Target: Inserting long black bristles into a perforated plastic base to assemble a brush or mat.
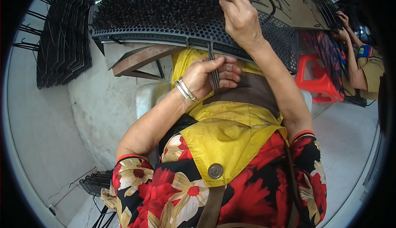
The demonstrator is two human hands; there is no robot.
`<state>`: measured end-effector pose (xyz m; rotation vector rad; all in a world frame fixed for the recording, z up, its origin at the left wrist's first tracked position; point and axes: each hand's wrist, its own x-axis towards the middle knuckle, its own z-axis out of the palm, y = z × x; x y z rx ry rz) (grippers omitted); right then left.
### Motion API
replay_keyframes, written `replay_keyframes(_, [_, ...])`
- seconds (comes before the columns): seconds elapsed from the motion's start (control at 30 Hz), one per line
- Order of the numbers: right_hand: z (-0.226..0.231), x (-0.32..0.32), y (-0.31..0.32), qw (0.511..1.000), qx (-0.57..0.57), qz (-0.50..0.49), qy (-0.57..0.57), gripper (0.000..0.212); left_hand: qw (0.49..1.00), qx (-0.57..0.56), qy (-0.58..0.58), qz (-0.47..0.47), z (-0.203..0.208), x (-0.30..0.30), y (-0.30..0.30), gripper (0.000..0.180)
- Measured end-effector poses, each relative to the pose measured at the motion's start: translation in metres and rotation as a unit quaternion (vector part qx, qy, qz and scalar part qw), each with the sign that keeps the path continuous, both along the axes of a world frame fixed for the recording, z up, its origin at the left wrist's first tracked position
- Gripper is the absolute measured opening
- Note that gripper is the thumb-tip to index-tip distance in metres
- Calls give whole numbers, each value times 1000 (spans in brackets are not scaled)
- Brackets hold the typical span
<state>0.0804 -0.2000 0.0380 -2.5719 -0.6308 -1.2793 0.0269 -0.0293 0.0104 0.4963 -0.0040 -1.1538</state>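
Observation:
My left hand (208,77) is closed around a small bundle of thin dark metal rods (213,65) that stick up from the fist, just below the near edge of a perforated dark tray (272,32). Two silver bangles sit on that wrist. My right hand (239,17) is over the tray with fingertips pinched together at its top, among the upright dark rods (156,9) that fill the tray's holes. What the fingertips pinch is too small to tell. A yellow apron (222,133) covers my lap.
A stack of dark wire racks (62,38) leans at the left. Another person (363,63) works at the right beside a red plastic stool (315,75). A small wire basket (97,182) stands on the floor at lower left. Loose rods lie piled behind the tray.

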Motion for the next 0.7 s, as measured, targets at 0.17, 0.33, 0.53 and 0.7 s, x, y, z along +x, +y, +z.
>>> replay_keyframes(0.17, [14, 11, -3, 995, -32, -19, 89, 15, 999, -15, -21, -23, -1, 1, 1, 33])
replay_keyframes(0.33, [14, -7, 3, 995, -10, -13, 102, 17, 999, -16, -26, -28, -3, 2, 2, 35])
replay_keyframes(0.53, [11, -66, 26, 799, 415, 82, 427, 20, 999, 18, -2, -33, -3, 1, 0, 31])
replay_keyframes(0.7, [18, -64, 16, 742, 491, 63, 452, 13, 997, -5, -53, -62, 1, 0, 0, 37])
